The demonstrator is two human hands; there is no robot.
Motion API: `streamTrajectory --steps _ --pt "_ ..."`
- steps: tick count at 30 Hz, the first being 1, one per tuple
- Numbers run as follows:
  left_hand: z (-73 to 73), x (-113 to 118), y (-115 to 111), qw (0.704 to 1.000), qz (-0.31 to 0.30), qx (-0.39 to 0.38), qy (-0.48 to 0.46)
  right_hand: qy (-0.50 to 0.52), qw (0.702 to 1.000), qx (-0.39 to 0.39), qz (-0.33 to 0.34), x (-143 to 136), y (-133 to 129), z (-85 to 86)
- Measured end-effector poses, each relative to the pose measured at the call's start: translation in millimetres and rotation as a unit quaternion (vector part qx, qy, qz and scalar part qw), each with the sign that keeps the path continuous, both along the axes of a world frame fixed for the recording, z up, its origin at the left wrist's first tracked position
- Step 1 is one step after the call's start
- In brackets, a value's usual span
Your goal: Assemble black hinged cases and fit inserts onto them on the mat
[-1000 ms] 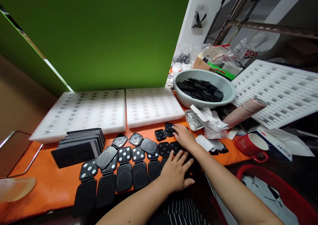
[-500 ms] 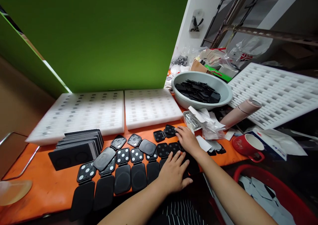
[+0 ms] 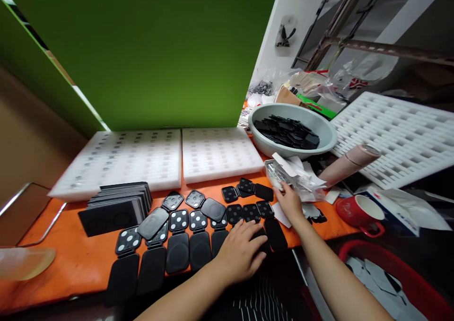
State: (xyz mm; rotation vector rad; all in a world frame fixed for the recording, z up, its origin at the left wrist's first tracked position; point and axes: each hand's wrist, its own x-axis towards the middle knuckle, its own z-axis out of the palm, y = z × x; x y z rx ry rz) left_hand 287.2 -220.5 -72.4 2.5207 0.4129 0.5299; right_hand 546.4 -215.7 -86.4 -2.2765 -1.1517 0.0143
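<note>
My left hand lies over the black folding pads near the table's front edge, fingers stretched out and slightly apart. Its palm and fingers hide some of those pads. My right hand is at the near edge of a small box of clear, shiny pieces, its fingertips apart. Whether they touch a piece is too small to tell. A row of unfolded black pads, one with white dots, runs along the front. Behind them lie a dotted pad and a plain black panel. Two smooth grey-black pads rest across others at the left.
Two white foam trays stand before a green panel. Dark cards are stacked at left. A grey basin of black pieces, a pink flask, a red mug and a red tub are at right.
My right hand has moved right, from the black pads at the back to the small box, uncovering a plain black panel. My left hand stays over the front row. The view has shifted slightly.
</note>
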Motion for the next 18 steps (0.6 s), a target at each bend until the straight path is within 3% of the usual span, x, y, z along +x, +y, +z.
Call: streamTrajectory --steps 4,8,10,12,14,15,17,18 --pt "5.5 -36.4 27.7 0.997 0.064 0.032 0.014 0.064 0.993 0.066 -0.076 3.8 25.0 7.0" --pt "4.9 -77.1 70.7 0.975 0.206 0.055 0.059 0.206 0.962 0.153 -0.092 0.5 28.0 7.8" --pt "4.4 -90.9 90.7 0.962 0.245 0.048 0.109 0.2 0.954 0.191 -0.117 -10.7 20.5 4.3" --pt "4.3 -97.1 107.2 0.96 0.223 0.035 0.165 0.15 0.96 0.206 -0.112 -30.6 11.7 0.8" --pt "4.2 -96.4 119.9 0.961 0.177 0.025 0.21 0.099 0.979 0.177 -0.021 -57.0 6.6 -0.4" --pt "4.0 -94.3 125.0 0.961 0.16 0.023 0.226 0.08 0.983 0.15 0.063 -70.8 6.6 0.1" --pt "3.3 -88.7 132.6 0.957 0.148 0.027 0.248 0.05 0.969 0.09 0.225 -94.9 12.2 2.9" --pt "3.0 -86.0 135.2 0.955 0.153 0.033 0.253 0.037 0.959 0.067 0.273 -103.8 17.2 4.5"
